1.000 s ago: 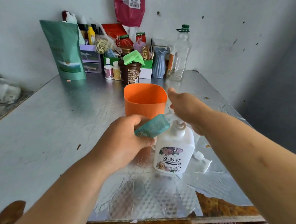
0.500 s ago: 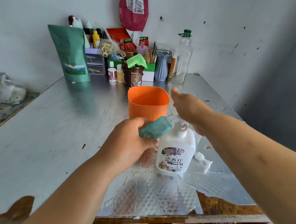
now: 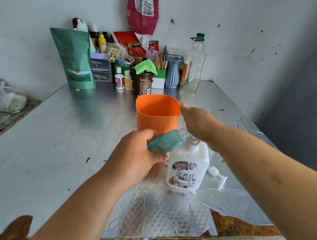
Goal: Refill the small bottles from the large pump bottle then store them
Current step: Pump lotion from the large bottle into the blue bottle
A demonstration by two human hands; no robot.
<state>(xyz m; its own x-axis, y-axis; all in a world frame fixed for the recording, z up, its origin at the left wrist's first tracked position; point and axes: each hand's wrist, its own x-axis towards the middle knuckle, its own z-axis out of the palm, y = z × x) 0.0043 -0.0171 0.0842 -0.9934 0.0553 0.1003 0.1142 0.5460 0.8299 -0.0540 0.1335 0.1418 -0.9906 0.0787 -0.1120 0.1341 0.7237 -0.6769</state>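
Two hands: left hand (image 3: 134, 155) grips one teal bottle (image 3: 166, 142), right hand (image 3: 198, 122) lies flat atop one white pump bottle (image 3: 187, 165).

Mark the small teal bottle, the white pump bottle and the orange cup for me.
small teal bottle (image 3: 166, 142): head view, middle of its tilted body.
white pump bottle (image 3: 191, 154): head view, front face above the label.
orange cup (image 3: 156, 122): head view, outer front wall.
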